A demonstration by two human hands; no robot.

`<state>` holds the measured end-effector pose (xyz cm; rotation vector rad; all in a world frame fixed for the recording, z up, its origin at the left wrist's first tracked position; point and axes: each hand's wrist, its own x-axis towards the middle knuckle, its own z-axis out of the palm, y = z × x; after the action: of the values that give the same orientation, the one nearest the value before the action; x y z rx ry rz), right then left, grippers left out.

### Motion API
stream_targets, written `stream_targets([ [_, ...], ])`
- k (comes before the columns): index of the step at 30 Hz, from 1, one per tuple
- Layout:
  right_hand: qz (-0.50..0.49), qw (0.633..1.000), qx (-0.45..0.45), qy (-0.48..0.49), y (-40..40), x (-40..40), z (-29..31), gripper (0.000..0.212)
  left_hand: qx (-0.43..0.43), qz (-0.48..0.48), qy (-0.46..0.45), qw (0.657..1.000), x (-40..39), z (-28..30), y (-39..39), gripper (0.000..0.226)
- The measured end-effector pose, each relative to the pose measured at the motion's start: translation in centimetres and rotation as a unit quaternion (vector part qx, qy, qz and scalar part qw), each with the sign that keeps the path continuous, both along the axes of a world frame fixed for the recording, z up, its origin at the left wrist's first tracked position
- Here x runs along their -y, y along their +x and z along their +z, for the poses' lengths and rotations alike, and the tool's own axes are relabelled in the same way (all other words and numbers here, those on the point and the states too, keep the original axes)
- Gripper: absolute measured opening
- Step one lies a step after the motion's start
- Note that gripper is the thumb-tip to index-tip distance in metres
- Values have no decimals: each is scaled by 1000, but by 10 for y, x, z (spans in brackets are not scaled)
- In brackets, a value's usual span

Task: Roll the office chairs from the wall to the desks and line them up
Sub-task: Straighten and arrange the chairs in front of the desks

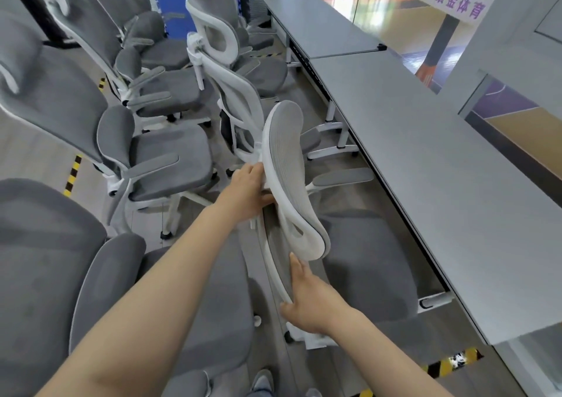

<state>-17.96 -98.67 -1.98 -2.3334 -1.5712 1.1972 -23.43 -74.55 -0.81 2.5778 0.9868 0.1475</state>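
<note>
A grey mesh office chair with a white frame stands right in front of me, its seat (368, 263) tucked partly under the long grey desk (425, 159). Its curved headrest (289, 177) tilts toward me. My left hand (246, 193) grips the left edge of the headrest. My right hand (307, 299) holds the white frame of the backrest below the headrest, thumb on the near side. Two more chairs (240, 98) stand in a row beyond it along the desk.
Several more grey chairs (164, 150) crowd the left side along the wall, one (45, 275) close at my left. A narrow aisle runs between them and the desk row. Yellow-black tape (73, 174) marks the floor. A glass wall lies beyond the desks.
</note>
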Motion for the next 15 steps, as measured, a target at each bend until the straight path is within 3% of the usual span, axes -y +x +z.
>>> stream_targets([
  [9,0,999,30,20,-13,-2,-3,86,55,53,-76,994,8,6,-30,74],
  [15,8,999,35,22,-19,-5,-1,86,63,61,-70,994,5,4,-38,64],
])
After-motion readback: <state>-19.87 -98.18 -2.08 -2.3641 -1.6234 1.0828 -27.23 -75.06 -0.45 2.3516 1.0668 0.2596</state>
